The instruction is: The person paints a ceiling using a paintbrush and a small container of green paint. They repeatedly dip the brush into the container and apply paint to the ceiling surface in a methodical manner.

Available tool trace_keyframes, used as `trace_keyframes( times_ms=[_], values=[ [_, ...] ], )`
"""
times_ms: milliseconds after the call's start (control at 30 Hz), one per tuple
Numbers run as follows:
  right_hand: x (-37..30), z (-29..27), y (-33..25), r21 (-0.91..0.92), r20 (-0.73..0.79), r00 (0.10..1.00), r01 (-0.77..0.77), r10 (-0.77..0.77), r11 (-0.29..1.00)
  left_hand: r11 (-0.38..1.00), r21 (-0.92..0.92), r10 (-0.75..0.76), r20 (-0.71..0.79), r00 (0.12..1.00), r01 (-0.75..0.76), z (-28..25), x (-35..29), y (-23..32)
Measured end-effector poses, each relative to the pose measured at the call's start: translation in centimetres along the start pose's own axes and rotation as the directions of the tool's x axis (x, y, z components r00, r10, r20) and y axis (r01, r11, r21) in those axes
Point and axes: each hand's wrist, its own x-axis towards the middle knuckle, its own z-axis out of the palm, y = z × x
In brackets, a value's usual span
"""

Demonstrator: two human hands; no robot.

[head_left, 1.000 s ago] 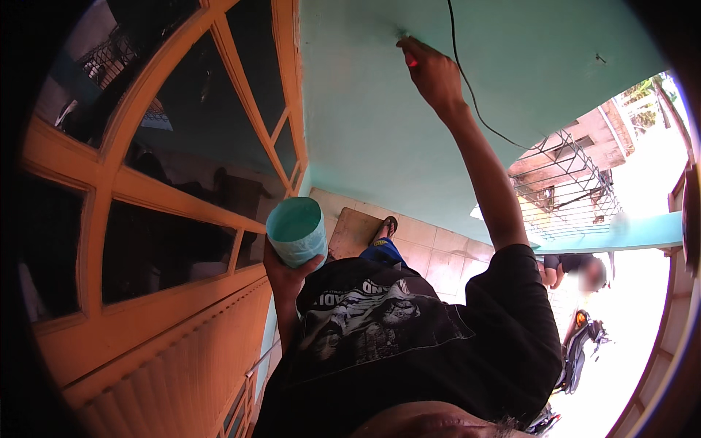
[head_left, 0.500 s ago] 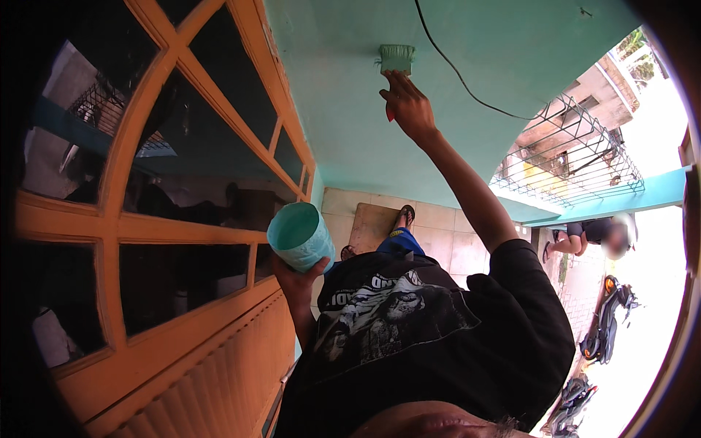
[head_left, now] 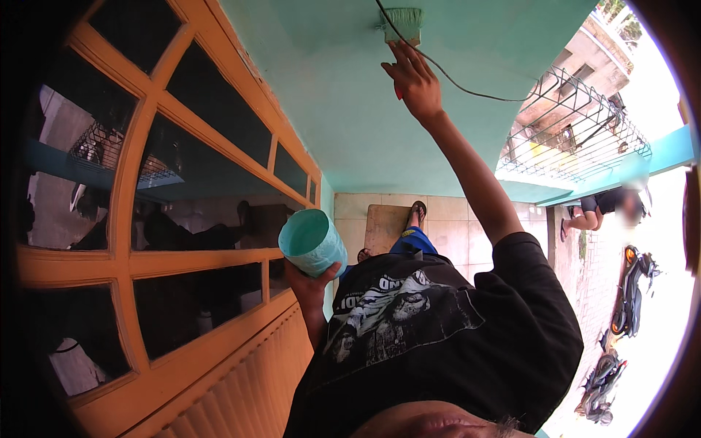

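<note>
My left hand is closed around a light turquoise paint tub, tilted with its open mouth toward the upper left. Green paint coats the inside of the tub. My right arm is stretched upward, and the right hand grips a wide paintbrush by its handle. Green-coated bristles lie against the turquoise wall. A dark cable hangs across the view, passing in front of the brush. A small red part shows under the right palm.
An orange-framed glass door stands close on my left. To the right are a wire window grille, a person outside with parked motorcycles. Under my feet, a brown board lies on the tiled floor.
The right hand and brush have moved higher up the wall, and the brush now lies behind the cable. My view has shifted a little; the left hand still holds the tub.
</note>
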Motion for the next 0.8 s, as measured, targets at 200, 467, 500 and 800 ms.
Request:
trace_keyframes(
  times_ms=[200,467,500,800],
  values=[
    [-6.1,0.9,-0.9,0.044,0.308,0.951,-0.051,0.035,0.998,1.000,-0.007,0.010,-0.012,1.000,-0.010,0.2,-0.2,0.0],
    [-3.1,-4.5,-0.9,0.078,0.161,0.987,-0.002,-0.010,0.997,0.999,-0.028,0.016,-0.009,1.000,-0.017,0.7,0.0,0.1],
    [-1.4,-4.8,-0.4,0.064,0.065,0.998,0.021,-0.026,0.998,0.999,-0.045,0.002,-0.002,1.000,-0.002,0.9,0.1,0.1],
    [1.1,-1.7,3.5,-0.035,-0.016,1.000,-0.023,0.023,0.999,1.000,-0.017,0.010,0.076,0.997,-0.008,1.8,0.8,0.3]
  ],
)
